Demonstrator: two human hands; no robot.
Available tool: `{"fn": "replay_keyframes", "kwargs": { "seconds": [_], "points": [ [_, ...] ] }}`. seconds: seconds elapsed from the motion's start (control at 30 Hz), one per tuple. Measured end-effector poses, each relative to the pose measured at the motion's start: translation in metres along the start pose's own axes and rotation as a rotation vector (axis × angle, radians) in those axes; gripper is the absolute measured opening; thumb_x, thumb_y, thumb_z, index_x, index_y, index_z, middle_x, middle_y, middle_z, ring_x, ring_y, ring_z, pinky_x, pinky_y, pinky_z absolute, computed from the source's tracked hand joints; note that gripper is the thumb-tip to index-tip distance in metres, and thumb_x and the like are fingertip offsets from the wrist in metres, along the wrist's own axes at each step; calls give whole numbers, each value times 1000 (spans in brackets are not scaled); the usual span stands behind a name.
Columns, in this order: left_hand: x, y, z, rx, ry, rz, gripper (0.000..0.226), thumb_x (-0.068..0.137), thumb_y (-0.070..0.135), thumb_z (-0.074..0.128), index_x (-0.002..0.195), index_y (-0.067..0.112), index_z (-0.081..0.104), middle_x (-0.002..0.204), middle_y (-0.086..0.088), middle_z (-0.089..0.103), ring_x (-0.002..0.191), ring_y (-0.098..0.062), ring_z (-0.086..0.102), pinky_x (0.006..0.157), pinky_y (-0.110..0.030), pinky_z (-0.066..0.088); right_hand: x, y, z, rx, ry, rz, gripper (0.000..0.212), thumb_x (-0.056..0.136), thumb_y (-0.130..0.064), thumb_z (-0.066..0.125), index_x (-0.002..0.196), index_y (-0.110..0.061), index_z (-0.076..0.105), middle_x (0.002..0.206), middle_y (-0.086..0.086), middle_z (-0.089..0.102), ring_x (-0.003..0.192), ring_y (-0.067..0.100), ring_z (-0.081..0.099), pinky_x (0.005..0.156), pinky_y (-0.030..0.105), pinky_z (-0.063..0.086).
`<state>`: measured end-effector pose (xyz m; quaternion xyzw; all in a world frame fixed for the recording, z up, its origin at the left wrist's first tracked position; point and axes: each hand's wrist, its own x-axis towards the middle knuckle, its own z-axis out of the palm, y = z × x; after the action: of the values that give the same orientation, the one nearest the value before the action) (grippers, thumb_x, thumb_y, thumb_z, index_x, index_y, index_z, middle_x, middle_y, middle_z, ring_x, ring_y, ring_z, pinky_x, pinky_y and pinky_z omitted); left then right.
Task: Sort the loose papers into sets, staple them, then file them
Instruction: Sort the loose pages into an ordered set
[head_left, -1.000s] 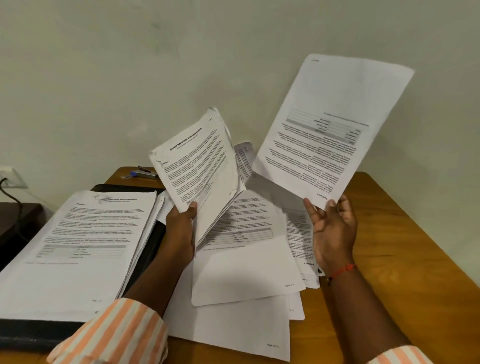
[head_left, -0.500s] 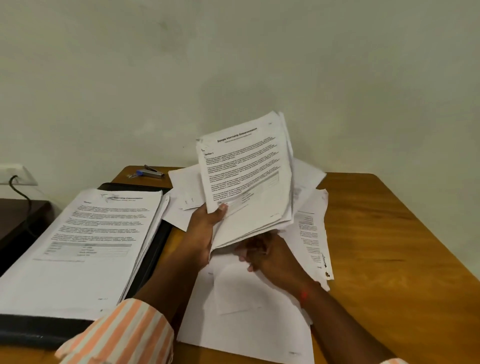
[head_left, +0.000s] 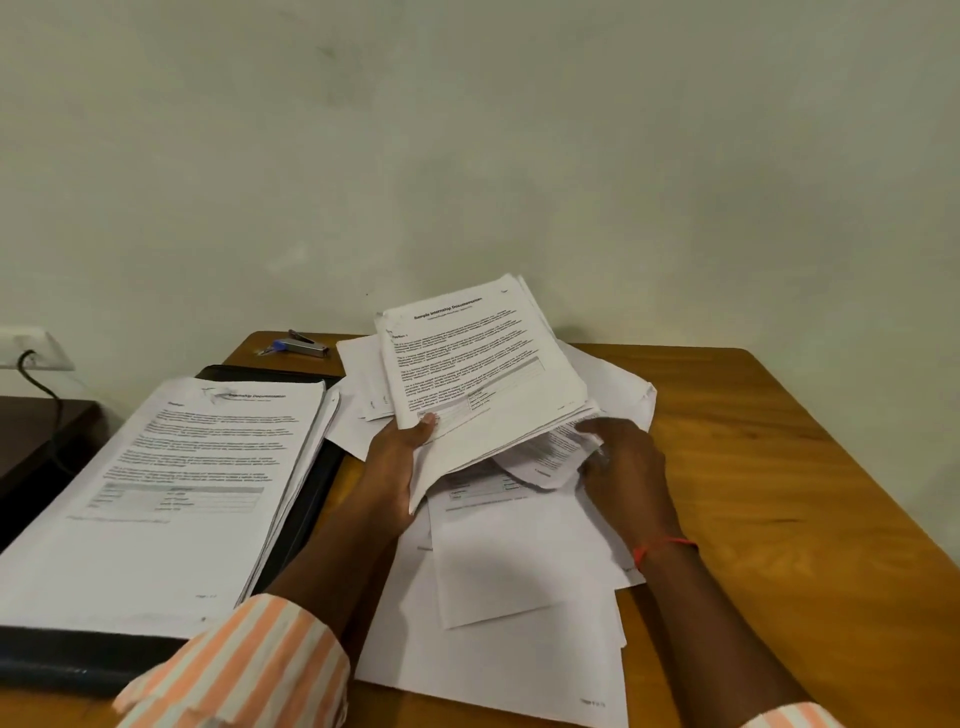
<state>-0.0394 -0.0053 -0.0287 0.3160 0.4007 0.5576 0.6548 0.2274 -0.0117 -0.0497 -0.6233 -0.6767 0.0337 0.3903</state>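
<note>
The left hand (head_left: 397, 467) pinches a set (head_left: 483, 374) by its lower left corner, thumb on top; the right hand (head_left: 626, 467) grips a curled sheet (head_left: 550, 452) under the set's near edge. The set fans upward from the left hand — held at one corner, it could splay and shed pages, and the sheet may crease. Loose papers (head_left: 509, 623) lie below the set, a stapled stack (head_left: 171, 478) to its left, the stapler (head_left: 304, 345) beyond — untouched.

table (head_left: 779, 467): varnished wood, satin sheen | loose papers (head_left: 519, 649): matt white paper | folder (head_left: 62, 660): glossy black | stapler (head_left: 304, 345): metal, blue plastic
</note>
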Motion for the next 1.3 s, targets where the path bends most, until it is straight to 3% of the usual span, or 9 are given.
{"fn": "replay_keyframes", "kwargs": {
  "seconds": [0.33, 0.47, 0.53, 0.6, 0.73, 0.9, 1.0, 1.17, 1.3],
  "points": [
    [-23, 13, 19, -43, -141, 41, 38, 105, 14, 48, 142, 14, 54, 134, -7, 67, 115, -18, 69, 77, -23, 59, -12, -59, -22, -224, 212, -189, 12, 77, -2, 77, 86, -9, 75, 71, 10, 68, 65, 29, 63, 57, 34, 50],
    [-22, 6, 24, -40, -130, -26, 40, 101, 16, 56, 141, 17, 55, 131, -11, 68, 118, -32, 67, 91, -48, 58, -28, -81, -1, 83, -3, -216, 14, 83, 1, 71, 95, -7, 72, 87, 18, 71, 82, 35, 69, 67, 23, 50],
    [-20, 3, 23, 1, -154, -57, 39, 102, 18, 58, 141, 17, 56, 133, -13, 67, 121, -38, 64, 103, -61, 48, -33, -94, 2, 63, -441, -106, 56, 107, -44, 29, 121, -3, 65, 119, 19, 68, 112, 38, 63, 95, 31, 48],
    [-18, 0, 21, 81, -155, -65, 38, 100, 20, 61, 139, 17, 58, 131, -12, 68, 119, -38, 66, 103, -63, 48, -42, -87, 7, -22, -664, -78, 111, 76, -70, -9, 129, -1, 60, 127, 18, 65, 120, 39, 58, 100, 34, 43],
    [-13, -6, 20, 220, -57, -33, 34, 99, 15, 64, 133, 15, 63, 120, -8, 74, 107, -35, 72, 93, -58, 56, -44, -83, 15, 251, -423, -169, 39, 100, -19, 51, 136, -8, 59, 139, 0, 57, 135, 19, 48, 112, 6, 22],
    [-8, 6, 12, 330, 103, 103, 26, 98, 13, 65, 123, 18, 68, 110, 2, 77, 92, -19, 75, 70, -28, 61, -15, -58, -9, 268, -50, 42, 36, 88, -13, 65, 124, -7, 64, 121, 9, 67, 118, 28, 62, 92, 24, 50],
    [-12, 36, 8, 465, 57, 131, 20, 99, 16, 64, 118, 21, 67, 104, 11, 75, 83, -7, 73, 64, -13, 55, 3, -24, -31, 40, 106, 107, 61, 86, -34, 78, 138, -13, 54, 145, 11, 50, 135, 30, 48, 108, 50, 44],
    [-19, 63, -7, 646, -120, 43, 15, 99, 21, 61, 108, 32, 64, 87, 27, 75, 87, -5, 73, 63, -10, 53, 0, -10, -44, 405, -290, 279, 101, 67, -76, 68, 150, -27, 41, 147, -3, 52, 137, 19, 48, 112, 38, 41],
    [-19, 61, -6, 711, -175, 49, 18, 101, 14, 56, 105, 31, 61, 78, 35, 70, 77, 10, 69, 60, -6, 49, -4, -18, -39, 599, -454, 83, 35, 90, -25, 73, 124, -26, 69, 124, -11, 71, 120, 13, 64, 106, 43, 49]
  ]
}}
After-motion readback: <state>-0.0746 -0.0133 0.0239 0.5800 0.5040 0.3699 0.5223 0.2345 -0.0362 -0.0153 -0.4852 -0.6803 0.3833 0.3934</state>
